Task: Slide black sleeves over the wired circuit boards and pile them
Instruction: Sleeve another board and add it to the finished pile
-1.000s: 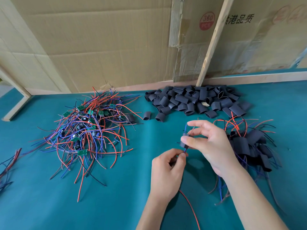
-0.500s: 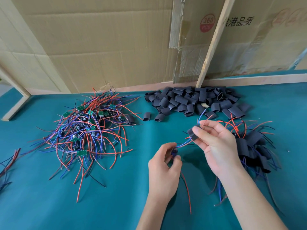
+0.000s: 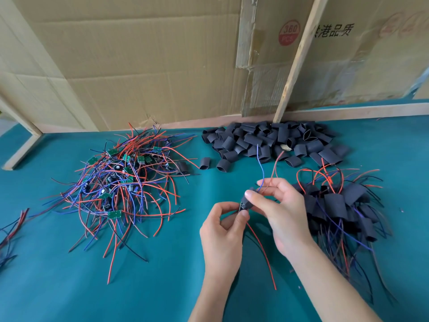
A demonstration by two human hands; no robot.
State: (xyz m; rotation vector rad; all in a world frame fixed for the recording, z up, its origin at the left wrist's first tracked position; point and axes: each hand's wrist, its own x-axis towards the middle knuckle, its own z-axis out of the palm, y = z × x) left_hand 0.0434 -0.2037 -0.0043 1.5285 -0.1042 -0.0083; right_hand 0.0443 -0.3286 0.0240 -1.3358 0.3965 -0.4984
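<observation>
My right hand (image 3: 276, 205) pinches a black sleeve (image 3: 248, 196) at the centre of the view, with a blue and a red wire rising out of its top. Just below it my left hand (image 3: 222, 226) pinches the small circuit board (image 3: 242, 207) at the sleeve's lower end, and a red wire trails down from there toward me. A tangle of bare green boards with red, blue and black wires (image 3: 116, 182) lies on the left. Loose black sleeves (image 3: 267, 140) are heaped at the back. Sleeved boards (image 3: 341, 205) are piled at the right.
The table is covered in teal cloth (image 3: 69, 287). Cardboard sheets (image 3: 139, 54) and a slanted wooden batten (image 3: 299, 54) stand along the back edge. A few stray wires (image 3: 9, 228) lie at the far left edge.
My two hands have come together; the sleeve in my right hand has moved down the wires to the board that my left hand holds. The blue and red wire ends now stick up behind it.
</observation>
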